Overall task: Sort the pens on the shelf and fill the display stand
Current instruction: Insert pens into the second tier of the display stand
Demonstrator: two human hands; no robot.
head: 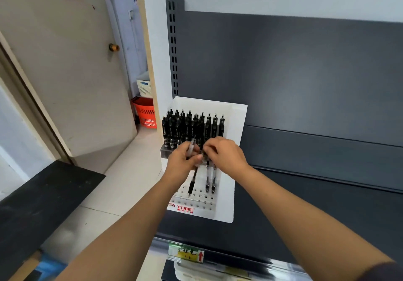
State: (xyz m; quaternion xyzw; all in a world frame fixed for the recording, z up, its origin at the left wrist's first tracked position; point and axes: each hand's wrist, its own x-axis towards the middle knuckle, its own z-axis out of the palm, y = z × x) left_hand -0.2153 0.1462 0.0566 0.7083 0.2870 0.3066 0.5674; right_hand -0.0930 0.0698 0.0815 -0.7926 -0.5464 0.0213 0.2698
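A white tiered display stand [226, 193] with a red TOME label stands at the left end of the dark shelf [316, 211]. Its back rows are packed with several black pens [187, 125]. My left hand [185, 160] is shut on a clear-barrelled black pen [193, 180], whose tip points down at the holes of a front row. My right hand [224, 153] is beside it with the fingers pinched at the top of pens. Two clear pens [210, 180] stand in the front rows just below my right hand.
A dark back panel [305, 73] with a slotted upright [173, 47] rises behind the shelf. To the left are a beige door [72, 73], an orange basket [145, 115] and a white basket [144, 86] on the floor. A price tag [186, 254] sits on the shelf's front edge.
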